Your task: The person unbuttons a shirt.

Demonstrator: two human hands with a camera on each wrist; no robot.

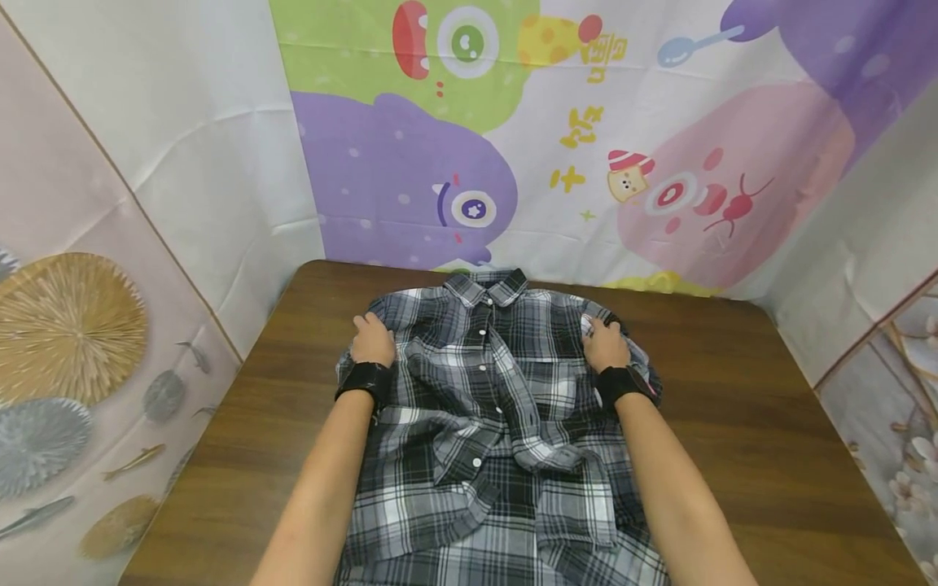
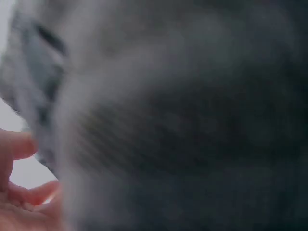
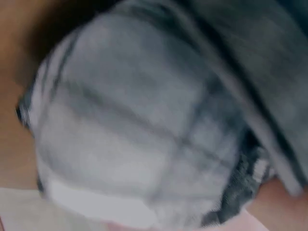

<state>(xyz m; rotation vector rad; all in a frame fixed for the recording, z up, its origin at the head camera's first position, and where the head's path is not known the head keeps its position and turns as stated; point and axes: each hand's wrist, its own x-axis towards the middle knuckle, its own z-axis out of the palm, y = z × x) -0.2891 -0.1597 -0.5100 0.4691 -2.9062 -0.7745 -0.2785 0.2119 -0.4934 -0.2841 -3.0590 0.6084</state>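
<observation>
A grey, black and white plaid shirt [image 1: 458,378] lies front up, its collar [image 1: 487,286] at the far side and its lower front rumpled. At the shirt's left shoulder area my left hand [image 1: 372,340] pinches the cloth. My right hand [image 1: 607,346] grips the opposite shoulder area, where a bit of fabric bunches at the fingers. Blurred plaid cloth [image 2: 192,125] fills most of the left wrist view, with fingers [image 2: 21,144] at its edge. In the right wrist view a sleeve-like fold [image 3: 130,130] hides most of the hand [image 3: 276,202].
The shirt is on a brown wooden table [image 1: 733,407]. Behind the table hangs a cartoon-printed curtain [image 1: 564,228]. Patterned cloth walls [image 1: 168,163] stand on both sides. A black band [image 1: 364,380] wraps each wrist.
</observation>
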